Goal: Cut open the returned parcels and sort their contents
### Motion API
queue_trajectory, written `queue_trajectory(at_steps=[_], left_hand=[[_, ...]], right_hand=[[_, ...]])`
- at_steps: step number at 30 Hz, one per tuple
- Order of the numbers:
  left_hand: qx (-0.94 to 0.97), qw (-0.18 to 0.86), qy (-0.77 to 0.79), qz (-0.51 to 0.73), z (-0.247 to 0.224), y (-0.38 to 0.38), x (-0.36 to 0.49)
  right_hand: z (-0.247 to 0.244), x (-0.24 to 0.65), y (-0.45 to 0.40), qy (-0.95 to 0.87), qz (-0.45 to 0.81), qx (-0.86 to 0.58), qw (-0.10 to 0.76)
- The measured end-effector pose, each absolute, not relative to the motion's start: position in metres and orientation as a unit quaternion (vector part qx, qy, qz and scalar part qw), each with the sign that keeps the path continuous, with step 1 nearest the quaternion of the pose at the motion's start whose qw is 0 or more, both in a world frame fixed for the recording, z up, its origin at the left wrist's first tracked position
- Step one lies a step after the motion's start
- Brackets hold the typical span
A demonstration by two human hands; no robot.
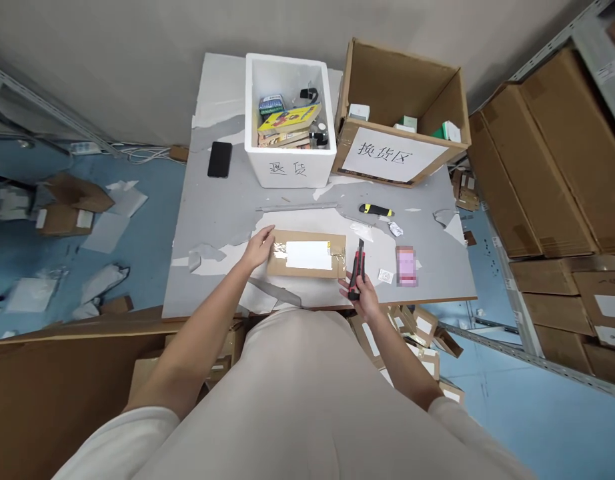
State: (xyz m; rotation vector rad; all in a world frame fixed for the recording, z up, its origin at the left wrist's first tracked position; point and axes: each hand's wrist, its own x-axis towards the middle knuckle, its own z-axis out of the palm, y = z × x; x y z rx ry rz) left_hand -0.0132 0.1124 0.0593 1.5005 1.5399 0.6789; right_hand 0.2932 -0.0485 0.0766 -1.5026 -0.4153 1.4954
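Note:
A flat brown cardboard box (307, 272) with a white label and shiny tape lies on the table in front of me. My left hand (259, 249) grips its left end, fingers bent at the upper corner. In my right hand (366, 298) is a red and black utility knife (357, 268), held just beyond the box's right end and pointing away from me. Its dark tip is too small to show clearly whether the blade is out. A yellow and black utility knife (376, 210) lies farther back.
A white foam box (291, 170) holding books and other goods stands at the back, beside a large cardboard carton (427, 170) with small boxes inside. A black phone (220, 160) lies left, a pink pack (406, 266) right. Torn grey covering (275, 291) marks the table (197, 213). Shelving with cartons (552, 153) flanks the right.

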Motion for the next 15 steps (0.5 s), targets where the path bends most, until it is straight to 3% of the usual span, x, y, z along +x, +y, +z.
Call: queue_trajectory(at_steps=[6,15], left_hand=[[0.426,0.528,0.647,0.349,0.064,0.068,-0.022],[0.392,0.576,0.640,0.325,0.061,-0.028,0.014]], right_hand=[[0.070,0.287,0.050,-0.241,0.543,-0.610,0.524],[0.070,0.282,0.151,-0.360,0.555,-0.593,0.460]])
